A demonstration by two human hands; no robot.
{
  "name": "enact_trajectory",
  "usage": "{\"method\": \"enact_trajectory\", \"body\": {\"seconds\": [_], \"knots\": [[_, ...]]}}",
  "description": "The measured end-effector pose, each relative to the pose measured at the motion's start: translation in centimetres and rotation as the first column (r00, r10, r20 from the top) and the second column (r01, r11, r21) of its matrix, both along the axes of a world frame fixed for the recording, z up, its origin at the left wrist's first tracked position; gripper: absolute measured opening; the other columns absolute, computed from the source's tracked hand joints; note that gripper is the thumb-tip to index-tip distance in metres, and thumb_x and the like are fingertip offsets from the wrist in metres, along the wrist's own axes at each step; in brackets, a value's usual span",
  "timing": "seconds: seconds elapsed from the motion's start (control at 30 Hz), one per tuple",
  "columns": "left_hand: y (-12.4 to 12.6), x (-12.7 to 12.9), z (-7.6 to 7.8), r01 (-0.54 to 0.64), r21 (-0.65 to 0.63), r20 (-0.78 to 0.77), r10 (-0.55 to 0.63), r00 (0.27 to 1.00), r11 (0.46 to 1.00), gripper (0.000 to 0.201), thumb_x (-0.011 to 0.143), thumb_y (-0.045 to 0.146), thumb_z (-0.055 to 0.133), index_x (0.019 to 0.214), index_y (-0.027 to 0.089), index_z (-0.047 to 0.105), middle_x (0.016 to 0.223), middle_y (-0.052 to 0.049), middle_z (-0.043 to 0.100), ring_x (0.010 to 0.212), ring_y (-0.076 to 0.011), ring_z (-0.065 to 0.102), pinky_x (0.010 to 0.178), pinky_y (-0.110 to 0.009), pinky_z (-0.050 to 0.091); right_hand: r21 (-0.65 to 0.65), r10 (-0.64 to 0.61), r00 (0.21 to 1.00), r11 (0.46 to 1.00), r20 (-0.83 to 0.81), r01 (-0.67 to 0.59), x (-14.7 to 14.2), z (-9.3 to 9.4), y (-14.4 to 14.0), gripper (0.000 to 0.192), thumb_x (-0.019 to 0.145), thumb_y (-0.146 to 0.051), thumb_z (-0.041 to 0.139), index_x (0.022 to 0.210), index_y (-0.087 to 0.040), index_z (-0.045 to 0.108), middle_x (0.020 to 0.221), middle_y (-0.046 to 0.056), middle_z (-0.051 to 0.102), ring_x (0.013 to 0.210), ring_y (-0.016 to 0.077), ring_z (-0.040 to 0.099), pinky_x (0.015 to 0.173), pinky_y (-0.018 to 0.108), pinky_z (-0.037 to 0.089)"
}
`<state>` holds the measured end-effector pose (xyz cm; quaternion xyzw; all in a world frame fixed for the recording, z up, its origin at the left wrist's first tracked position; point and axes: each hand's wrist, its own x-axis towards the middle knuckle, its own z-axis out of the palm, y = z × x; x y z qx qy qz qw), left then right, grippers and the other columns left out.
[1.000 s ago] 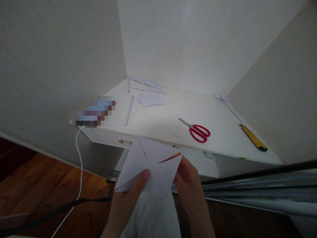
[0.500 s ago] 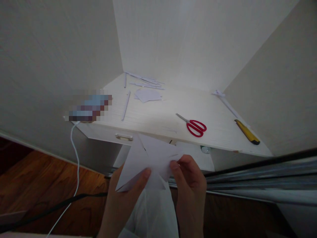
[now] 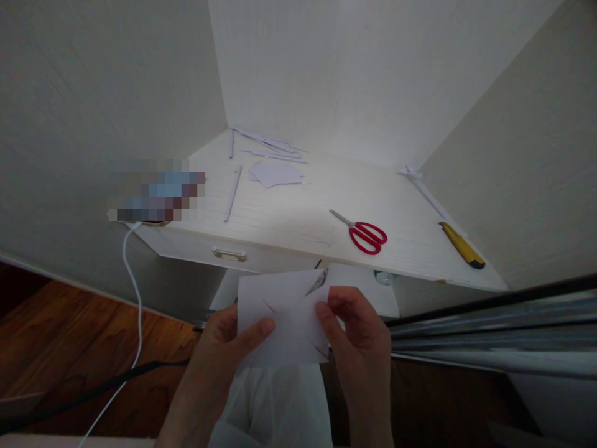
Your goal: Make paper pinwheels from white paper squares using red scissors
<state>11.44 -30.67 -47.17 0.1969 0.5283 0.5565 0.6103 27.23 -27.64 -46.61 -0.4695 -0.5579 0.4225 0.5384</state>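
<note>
A white sheet of paper (image 3: 284,330) with several short slits hangs over my lap, in front of the shelf edge. At its left side my left hand (image 3: 233,339) pinches it, thumb on top and fingers underneath. My right hand (image 3: 352,326) grips the right side between thumb and fingers, next to a slit that gapes at the upper right corner. On the shelf beyond lie red-handled scissors (image 3: 366,236), blades pointing left and away from me.
The white shelf (image 3: 280,218) carries cut paper pieces (image 3: 275,174), thin rolled paper sticks (image 3: 233,194) and a yellow utility knife (image 3: 461,246). A blurred-out object (image 3: 163,193) sits at its left end, with a white cable (image 3: 137,298) hanging down.
The paper has been turned from a slanted, corner-up position to nearly square-on. My left hand has shifted along its edge; both hands keep hold. The view has moved slightly.
</note>
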Motion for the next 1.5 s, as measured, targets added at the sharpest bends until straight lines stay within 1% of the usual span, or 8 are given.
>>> {"method": "enact_trajectory", "body": {"seconds": [0.23,0.47,0.63,0.73,1.0,1.1,1.27,1.5], "knots": [[0.1,0.7,-0.2,-0.131,-0.053,0.002,0.132,0.991,0.990,0.031,0.050,0.032,0.092,0.076,0.018,0.080,0.071,-0.005,0.080,0.058,-0.0182,0.071,0.055,-0.025,0.058,0.006,0.009,0.992,1.000,0.123,-0.010,0.1,0.3,0.5,0.022,0.086,-0.017,0.063,0.102,-0.031,0.063,0.078,-0.006,0.061,0.072,0.0120,0.060,0.067,0.024,0.049],[0.0,1.4,-0.8,-0.165,-0.004,-0.093,0.164,0.982,0.986,0.026,0.053,0.032,0.090,0.072,0.018,0.080,0.068,-0.004,0.078,0.057,-0.0175,0.069,0.053,-0.023,0.057,0.301,-0.055,0.958,0.953,0.280,-0.033,0.1,2.1,0.9,0.011,0.091,-0.024,0.059,0.101,-0.026,0.064,0.105,0.001,0.061,0.099,0.0163,0.059,0.085,0.031,0.050],[-0.4,1.6,-1.1,-0.145,0.004,-0.136,0.144,0.980,0.989,0.024,0.056,0.032,0.089,0.073,0.018,0.080,0.070,-0.005,0.078,0.061,-0.0188,0.071,0.056,-0.025,0.058,0.390,-0.197,0.948,0.917,0.251,0.087,-0.3,2.6,1.2,0.021,0.085,-0.016,0.065,0.104,-0.025,0.061,0.110,0.003,0.058,0.106,0.0178,0.057,0.089,0.034,0.049],[-0.4,1.7,-1.0,-0.164,0.020,-0.150,0.166,0.975,0.986,0.025,0.056,0.033,0.088,0.075,0.017,0.080,0.072,-0.006,0.079,0.064,-0.0207,0.072,0.058,-0.027,0.059,0.429,-0.221,0.934,0.899,0.280,0.084,-0.5,2.7,1.1,0.018,0.084,-0.014,0.067,0.098,-0.024,0.060,0.108,0.002,0.058,0.105,0.0175,0.057,0.089,0.033,0.049],[-0.7,2.1,0.4,-0.127,0.031,-0.181,0.131,0.975,0.991,0.024,0.055,0.033,0.089,0.071,0.019,0.078,0.069,-0.003,0.076,0.063,-0.0190,0.068,0.058,-0.024,0.057,0.374,-0.172,0.933,0.927,0.316,0.044,0.0,3.0,0.8,0.013,0.084,-0.011,0.066,0.084,-0.025,0.065,0.103,0.002,0.059,0.098,0.0179,0.060,0.084,0.033,0.051],[-0.9,1.8,0.7,-0.108,0.082,-0.128,0.118,0.985,0.991,0.019,0.062,0.033,0.085,0.077,0.022,0.078,0.068,-0.001,0.074,0.062,-0.0154,0.066,0.055,-0.019,0.053,0.355,-0.139,0.941,0.935,0.308,0.022,0.3,2.9,0.9,0.015,0.083,-0.010,0.066,0.083,-0.025,0.066,0.103,0.002,0.060,0.098,0.0184,0.060,0.085,0.034,0.050],[-0.8,0.6,0.6,0.028,0.194,-0.225,0.016,0.974,0.981,0.016,0.079,0.037,0.072,0.090,0.028,0.080,0.087,-0.002,0.079,0.077,-0.0171,0.071,0.065,-0.018,0.054,0.340,-0.064,0.926,0.938,0.372,-0.072,0.3,2.8,0.8,0.015,0.083,-0.008,0.067,0.081,-0.023,0.065,0.100,0.001,0.062,0.095,0.0163,0.062,0.084,0.031,0.050],[-0.6,1.1,1.5,0.106,0.207,-0.318,-0.035,0.947,0.973,0.008,0.071,0.022,0.075,0.073,0.028,0.080,0.071,0.001,0.076,0.066,-0.0142,0.070,0.059,-0.017,0.053,0.369,0.012,0.896,0.909,0.444,-0.195,0.4,2.2,-0.2,0.014,0.085,-0.009,0.067,0.086,-0.023,0.062,0.102,0.001,0.062,0.094,0.0141,0.062,0.082,0.028,0.050]]}}
